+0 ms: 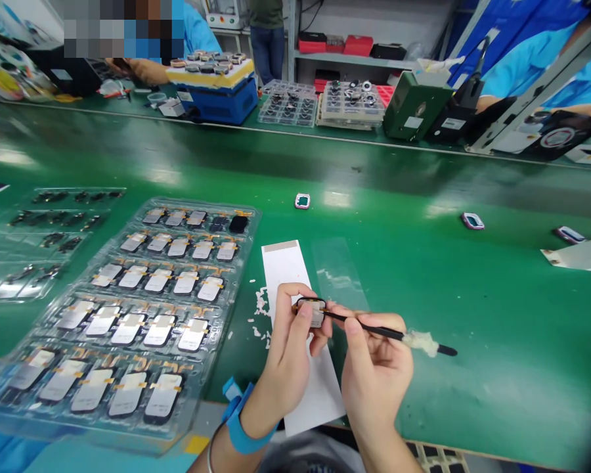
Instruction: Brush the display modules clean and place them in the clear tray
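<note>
lower centre of frame, i've left fingers (pixel 299 334) pinching the small module (pixel 318 318), right fingers (pixel 357 343) grasping a black tool (pixel 385 331); module seems light, stiff, fragile—hold edges.

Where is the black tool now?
Head view, right of centre: the tool is in the right hand, tip at the part in the left hand.

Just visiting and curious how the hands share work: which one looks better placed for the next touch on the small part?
Probably the right hand: it holds the slim black tool, whose tip is at the small part. The left hand is occupied gripping that part.
</note>
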Tool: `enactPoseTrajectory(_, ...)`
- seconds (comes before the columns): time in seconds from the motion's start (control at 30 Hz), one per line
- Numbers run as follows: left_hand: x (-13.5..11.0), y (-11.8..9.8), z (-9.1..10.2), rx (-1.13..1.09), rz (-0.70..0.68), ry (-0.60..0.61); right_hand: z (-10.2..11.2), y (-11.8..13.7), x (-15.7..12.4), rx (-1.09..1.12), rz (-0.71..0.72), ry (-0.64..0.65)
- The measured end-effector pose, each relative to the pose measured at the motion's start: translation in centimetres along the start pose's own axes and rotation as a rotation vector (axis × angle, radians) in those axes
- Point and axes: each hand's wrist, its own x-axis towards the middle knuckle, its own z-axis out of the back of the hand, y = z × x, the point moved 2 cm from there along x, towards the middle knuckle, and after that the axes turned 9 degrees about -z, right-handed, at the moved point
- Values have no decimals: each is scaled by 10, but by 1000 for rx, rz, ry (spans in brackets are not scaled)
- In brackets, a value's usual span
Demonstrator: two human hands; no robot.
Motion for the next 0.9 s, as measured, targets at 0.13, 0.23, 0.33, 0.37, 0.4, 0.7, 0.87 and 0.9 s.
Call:
enactPoseTrajectory(0.13,1,0,1,-10,17,-11,0,0,0,2,3,3)
enactPoseTrajectory(0.23,1,1,0,-19,32,-16,1,0,-1,-4,9,-2)
enactPoseTrajectory(0.33,1,0,0,-28,24,-13,1,-1,-1,-10,15,-6)
enactPoseTrajectory(0.37,1,0,0,-29,20,-12,0,-1,-2,-11,15,-7)
enactPoseTrajectory(0.4,1,0,0,-29,16,-10,0,-2,-2,-12,13,-7)
enactPoseTrajectory(0.7,-1,0,1,7,-14,-26,0,-2,-2,35,-5,20)
enactPoseTrajectory(0.87,0,-2,-2,7,-74,-75,-1,-3,-4,31,-10,34)
enactPoseTrajectory(0.9,1,-3,-2,-2,-71,-78,0,-3,-4,31,-7,34)
